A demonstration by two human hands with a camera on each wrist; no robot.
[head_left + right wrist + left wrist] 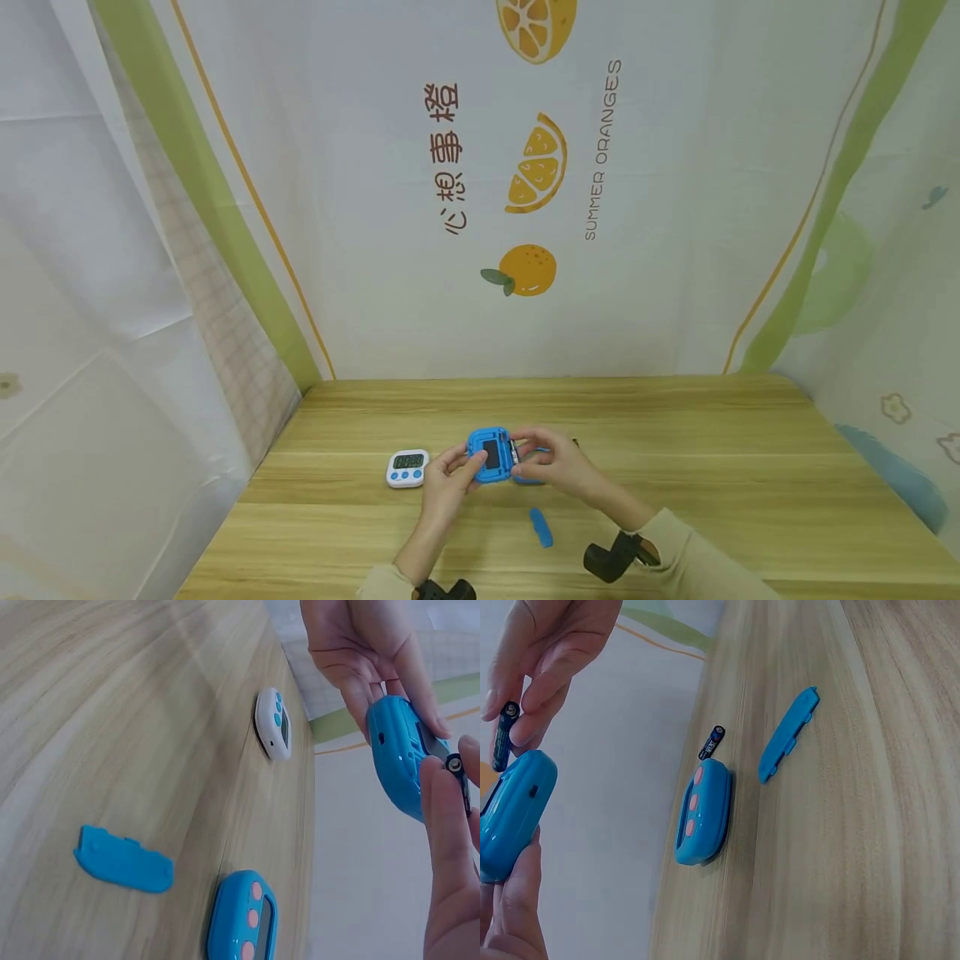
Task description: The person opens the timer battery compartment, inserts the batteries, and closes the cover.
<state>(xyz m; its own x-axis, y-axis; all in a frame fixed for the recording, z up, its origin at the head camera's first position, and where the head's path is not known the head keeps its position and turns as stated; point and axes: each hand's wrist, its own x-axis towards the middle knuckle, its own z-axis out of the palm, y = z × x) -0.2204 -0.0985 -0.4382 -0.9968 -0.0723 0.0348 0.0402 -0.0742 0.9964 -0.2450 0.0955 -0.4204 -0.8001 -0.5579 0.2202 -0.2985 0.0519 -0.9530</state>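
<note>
My left hand (444, 492) holds a blue digital timer (477, 473) above the table, its back with the battery compartment turned up. Between thumb and fingers, my right hand (558, 468) pinches a small dark battery (505, 735) at the timer's edge, beside the compartment. Whether the battery touches the compartment I cannot tell. A loose blue battery cover (541, 527) lies on the table below the hands. Partly hidden by the right hand in the head view, a second blue timer (705, 814) with pink buttons rests on the table.
To the left of the hands, a white timer (407, 468) with blue buttons lies face up. Another battery (712, 742) is on the table near the second blue timer. Printed cloth (375, 308) hangs behind the wooden table (675, 433) and at both sides.
</note>
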